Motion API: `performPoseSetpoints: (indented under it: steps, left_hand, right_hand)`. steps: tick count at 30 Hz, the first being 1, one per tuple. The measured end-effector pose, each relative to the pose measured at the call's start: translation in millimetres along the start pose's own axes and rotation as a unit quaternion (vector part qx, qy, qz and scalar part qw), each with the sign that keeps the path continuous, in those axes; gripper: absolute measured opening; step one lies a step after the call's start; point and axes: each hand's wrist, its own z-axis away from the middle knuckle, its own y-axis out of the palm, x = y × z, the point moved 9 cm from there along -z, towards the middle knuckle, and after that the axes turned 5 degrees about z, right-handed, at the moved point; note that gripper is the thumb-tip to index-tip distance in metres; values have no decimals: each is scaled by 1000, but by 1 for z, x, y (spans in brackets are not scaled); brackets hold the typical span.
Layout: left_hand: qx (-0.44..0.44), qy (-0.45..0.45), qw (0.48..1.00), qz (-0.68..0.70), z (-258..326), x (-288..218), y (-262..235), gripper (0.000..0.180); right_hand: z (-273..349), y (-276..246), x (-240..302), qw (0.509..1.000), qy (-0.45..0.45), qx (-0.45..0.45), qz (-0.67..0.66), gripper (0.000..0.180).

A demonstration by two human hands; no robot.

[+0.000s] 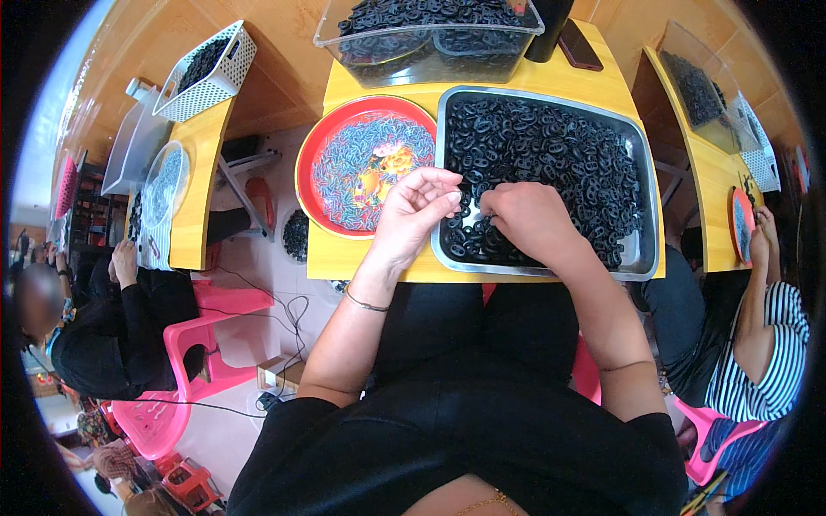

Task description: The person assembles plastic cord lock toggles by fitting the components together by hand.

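Note:
My left hand (pixel 418 209) is raised over the gap between the red plate and the metal tray, thumb and fingertips pinched together. What it holds, if anything, is too small to name. Palm down, my right hand (pixel 535 221) hovers at the left part of the tray with its fingers curled and bunched; its fingertips are partly hidden. Small black oval pieces with holes (pixel 551 142) heap in the steel tray (pixel 651 202). On the red round plate (pixel 307 163), printed with flowers, lie many thin silvery-blue pieces (pixel 348 155).
Behind the tray stands a clear bin (pixel 430 69) of black pieces, beside a dark cylinder (pixel 551 34) and a phone (pixel 581 46). People work at side tables left and right. A white basket (pixel 206 82) stands on the left table; cables (pixel 297 322) lie on the floor.

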Motion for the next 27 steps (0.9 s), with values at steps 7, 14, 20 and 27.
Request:
performPoseSetpoints:
  steps: [7,14,20,27]
  left_hand:
    - [6,3,1000,3,0,0,2,19]
    - [18,14,999,-23,-1,0,6,19]
    - [24,10,1000,-4,7,9,22,15]
    - [45,4,997,-63,7,15,31,16]
  right_hand:
    - [-7,11,4,999,-29,10,25,8]
    - [-3,3,1,999,-30,0,16,8]
    - [27,-10,-21,920,73,-78,-376,10]
    - [41,17,-29,766,90,-175,-612,14]
